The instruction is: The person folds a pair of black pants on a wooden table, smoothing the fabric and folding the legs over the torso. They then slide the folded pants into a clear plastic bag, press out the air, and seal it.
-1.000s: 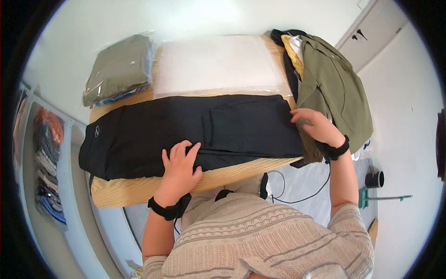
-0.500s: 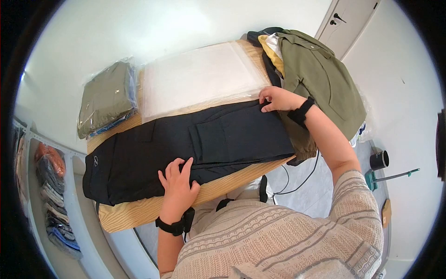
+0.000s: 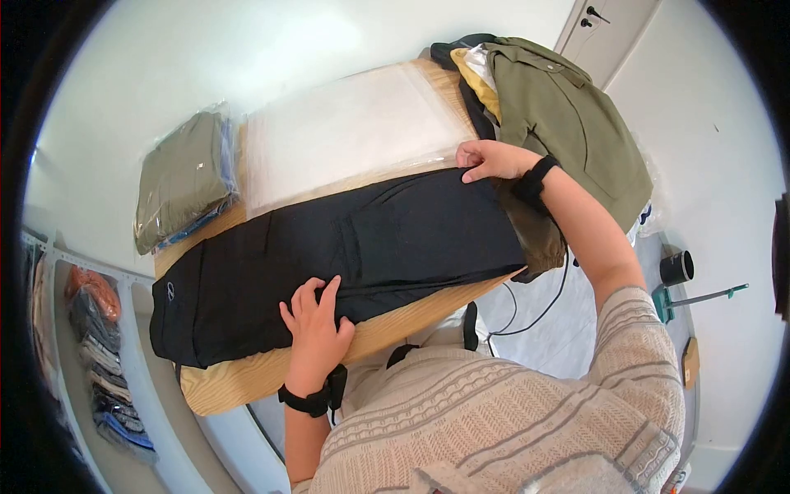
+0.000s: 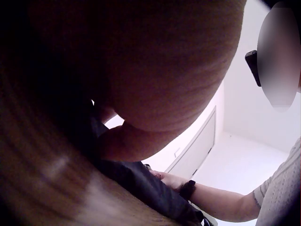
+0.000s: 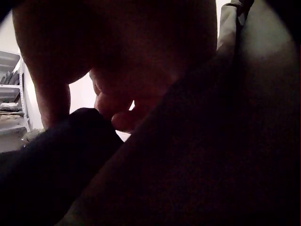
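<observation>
Folded black trousers (image 3: 288,255) lie lengthwise across the wooden table, with a small pale logo near the left end. My left hand (image 3: 318,325) rests on their near edge, fingers spread and fairly straight. At the far right corner of the trousers, my right hand (image 3: 498,160) pinches the cloth, thumb on the near side and fingers curled over the far edge. Dark cloth (image 5: 80,136) rises between thumb and fingers in the right wrist view. The left wrist view is dark and mostly filled by the left hand (image 4: 155,70).
Clear plastic bags (image 3: 354,136) lie flat behind the trousers. A bagged olive garment (image 3: 185,177) sits at the back left. Olive clothes (image 3: 568,123) are heaped on the right. A shelf (image 3: 132,305) of bagged garments stands left; the wooden table's edge (image 3: 239,391) runs in front.
My right hand has moved from the right end of the trousers to their far corner and taken hold of it. The left hand stays on the near edge. The head view has turned.
</observation>
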`<state>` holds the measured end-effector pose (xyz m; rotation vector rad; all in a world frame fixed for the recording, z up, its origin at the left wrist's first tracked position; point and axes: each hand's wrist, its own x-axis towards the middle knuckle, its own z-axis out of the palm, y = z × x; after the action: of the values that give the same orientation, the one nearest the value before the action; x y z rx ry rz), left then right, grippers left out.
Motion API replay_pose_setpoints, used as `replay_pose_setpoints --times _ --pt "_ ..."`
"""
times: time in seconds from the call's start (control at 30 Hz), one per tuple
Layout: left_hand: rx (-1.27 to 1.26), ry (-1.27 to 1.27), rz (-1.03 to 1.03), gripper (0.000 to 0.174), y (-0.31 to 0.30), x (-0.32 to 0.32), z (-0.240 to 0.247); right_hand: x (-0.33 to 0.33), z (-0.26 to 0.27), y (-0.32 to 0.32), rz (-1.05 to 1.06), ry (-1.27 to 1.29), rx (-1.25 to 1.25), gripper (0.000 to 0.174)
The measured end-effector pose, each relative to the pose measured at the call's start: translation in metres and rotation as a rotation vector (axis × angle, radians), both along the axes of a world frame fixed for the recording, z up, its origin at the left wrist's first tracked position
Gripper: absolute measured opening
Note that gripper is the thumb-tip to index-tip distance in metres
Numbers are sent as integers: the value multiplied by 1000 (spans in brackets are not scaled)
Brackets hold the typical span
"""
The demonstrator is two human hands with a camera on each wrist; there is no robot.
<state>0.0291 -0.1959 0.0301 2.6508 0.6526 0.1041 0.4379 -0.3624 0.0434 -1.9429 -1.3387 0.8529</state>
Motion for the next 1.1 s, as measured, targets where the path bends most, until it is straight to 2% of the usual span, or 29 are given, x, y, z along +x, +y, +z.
replay_pose_setpoints --times 0.1,0.2,0.33,0.4,0.43,0.47,0.53,0.6,0.67,0.7,0.73,0.83,0.9,1.0,1.1 --pt "11 14 5 59 -1 2 1 13 -6 1 86 -113 -121 30" --pt "23 -2 1 59 -1 1 -1 4 -1 1 -21 -125 -205 34" --pt "40 -18 -8 58 -1 1 -2 6 -3 -2 9 -179 -220 30" --pt "41 9 13 59 -2 2 -2 3 1 -7 4 -303 -105 34" --pt "36 12 4 59 -2 3 -2 -7 10 -11 -45 -325 -68 43" --pt "49 12 8 59 -1 4 -2 -19 22 -16 -54 -320 -76 43" --pt "45 26 2 59 -2 2 -3 -47 45 -33 -158 -477 85 46" --pt "49 24 12 60 -1 3 -2 -82 58 -61 41 -505 161 52" --pt "40 40 7 60 -2 4 -2 -121 57 -85 135 -485 55 63" --pt "45 45 9 60 -1 4 -2 -140 55 -91 99 -500 -110 70" --pt "51 49 14 60 -1 4 -2 -150 44 -97 88 -482 -120 75" --pt "57 51 2 61 -1 3 -2 -163 13 -104 -39 -461 -54 75" --pt "54 55 -3 62 0 3 -3 -163 -3 -109 -167 -239 225 70" --pt "82 48 -17 62 1 2 -4 -167 -4 -114 -255 -130 324 69" --pt "68 19 -18 59 -1 2 -2 -170 -10 -107 -329 -231 307 68"
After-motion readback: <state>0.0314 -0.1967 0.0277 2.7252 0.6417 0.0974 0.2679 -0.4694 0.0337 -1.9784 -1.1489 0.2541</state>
